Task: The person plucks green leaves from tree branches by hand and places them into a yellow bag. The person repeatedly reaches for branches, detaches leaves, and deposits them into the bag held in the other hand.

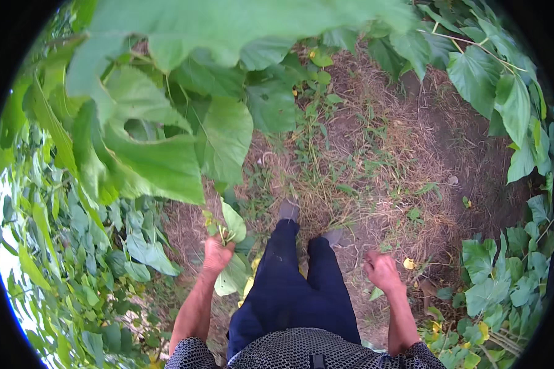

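My left hand (pixel 218 253) is closed around the stems of a small bunch of picked leaves (pixel 231 270). Broad green blades hang beside the fist, and the cut stem ends poke out above the fingers. On the other side, my right hand (pixel 383 270) hangs over the ground with its fingers curled in, and nothing shows in it. A small green leaf (pixel 376 294) appears just below that hand; whether it touches the hand I cannot tell.
Large leaves (pixel 221 132) of a leafy plant hang close overhead at the upper left. Dense foliage (pixel 135 246) lines my left, and more leafy branches (pixel 474 74) reach in from the right. Dry grass and weeds (pixel 363 160) cover the path around my shoes (pixel 289 210).
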A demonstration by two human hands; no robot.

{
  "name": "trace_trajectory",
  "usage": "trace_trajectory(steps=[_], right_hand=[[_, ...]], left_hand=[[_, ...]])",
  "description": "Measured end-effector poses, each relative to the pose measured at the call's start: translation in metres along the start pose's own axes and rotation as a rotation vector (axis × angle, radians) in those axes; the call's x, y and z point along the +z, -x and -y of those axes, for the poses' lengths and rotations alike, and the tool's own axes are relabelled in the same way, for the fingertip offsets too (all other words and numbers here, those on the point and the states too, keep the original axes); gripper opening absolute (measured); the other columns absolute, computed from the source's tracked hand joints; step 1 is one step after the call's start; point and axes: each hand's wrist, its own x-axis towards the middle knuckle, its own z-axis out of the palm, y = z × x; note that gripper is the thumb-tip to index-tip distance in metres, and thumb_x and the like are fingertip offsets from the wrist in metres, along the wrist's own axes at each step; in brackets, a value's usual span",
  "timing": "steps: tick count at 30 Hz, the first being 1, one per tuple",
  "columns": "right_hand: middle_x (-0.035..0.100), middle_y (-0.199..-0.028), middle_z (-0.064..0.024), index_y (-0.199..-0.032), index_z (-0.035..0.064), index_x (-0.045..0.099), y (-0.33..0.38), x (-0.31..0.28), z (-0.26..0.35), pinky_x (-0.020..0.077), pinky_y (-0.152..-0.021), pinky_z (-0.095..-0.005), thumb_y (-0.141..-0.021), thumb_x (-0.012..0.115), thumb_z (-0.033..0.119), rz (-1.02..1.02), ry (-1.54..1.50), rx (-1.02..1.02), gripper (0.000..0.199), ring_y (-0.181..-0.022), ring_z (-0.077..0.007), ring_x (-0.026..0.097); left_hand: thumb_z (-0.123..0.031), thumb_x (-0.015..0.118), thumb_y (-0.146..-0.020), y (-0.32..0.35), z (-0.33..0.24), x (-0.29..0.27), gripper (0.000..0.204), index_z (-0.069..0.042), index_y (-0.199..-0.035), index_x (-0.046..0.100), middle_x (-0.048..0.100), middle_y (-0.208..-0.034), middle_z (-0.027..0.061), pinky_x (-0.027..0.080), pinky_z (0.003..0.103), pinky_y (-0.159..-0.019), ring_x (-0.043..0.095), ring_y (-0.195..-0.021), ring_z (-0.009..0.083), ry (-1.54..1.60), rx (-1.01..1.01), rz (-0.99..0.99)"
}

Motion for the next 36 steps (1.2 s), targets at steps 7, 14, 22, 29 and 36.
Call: trace_trajectory(steps=[7,14,22,29,36], right_hand=[[0.077,-0.102,-0.0243,-0.116,0.008,0.072,-0.03,0.039,0.002,0.0581,-0.09,-0.0552,-0.095,0.07,0.018,0.29,0.118,0.055,0.024,-0.098,-0.0432,0.075],[0.079,-0.103,-0.0226,-0.121,0.0077,0.074,-0.067,0.033,0.018,0.0596,-0.09,-0.0487,-0.094,0.067,0.009,0.268,0.203,0.032,0.028,-0.096,-0.0398,0.077],[0.081,-0.103,-0.0197,-0.119,0.0027,0.074,-0.067,0.051,0.053,0.0598,-0.094,-0.0466,-0.095,0.068,0.01,0.366,0.25,0.014,0.026,-0.101,-0.0399,0.078],[0.081,-0.101,-0.0184,-0.114,-0.001,0.074,-0.077,0.072,0.029,0.0598,-0.086,-0.0409,-0.097,0.074,0.008,0.471,0.322,-0.001,0.019,-0.095,-0.0278,0.078],[0.081,-0.101,-0.0186,-0.11,-0.0006,0.075,-0.087,0.063,-0.005,0.0605,-0.086,-0.0438,-0.097,0.069,0.007,0.425,0.448,-0.068,0.016,-0.096,-0.033,0.078]], left_hand=[[0.0,0.072,-0.094,0.099,0.09,-0.049,0.02,0.004,-0.112,0.077,0.078,-0.098,0.0029,0.054,0.03,-0.082,0.064,-0.087,0.0103,0.259,-0.203,-0.561],[-0.002,0.071,-0.101,0.183,0.12,-0.099,0.01,0.001,-0.11,0.076,0.075,-0.097,-0.0011,0.053,0.027,-0.084,0.061,-0.088,0.0077,0.316,-0.26,-0.909],[-0.002,0.073,-0.1,0.28,0.137,-0.006,0.012,0.001,-0.112,0.075,0.076,-0.099,0.0005,0.054,0.028,-0.08,0.063,-0.089,0.008,0.397,-0.465,-0.951],[-0.015,0.077,-0.083,0.396,0.18,0.221,0.032,0.001,-0.112,0.076,0.078,-0.092,0.0262,0.06,0.047,-0.08,0.08,-0.09,0.0385,0.269,-0.766,-0.28],[-0.042,0.085,-0.088,0.36,0.212,0.245,0.055,-0.003,-0.125,0.074,0.079,-0.122,0.0218,0.059,0.049,-0.097,0.076,-0.117,0.0374,-0.114,-1.259,0.189]])
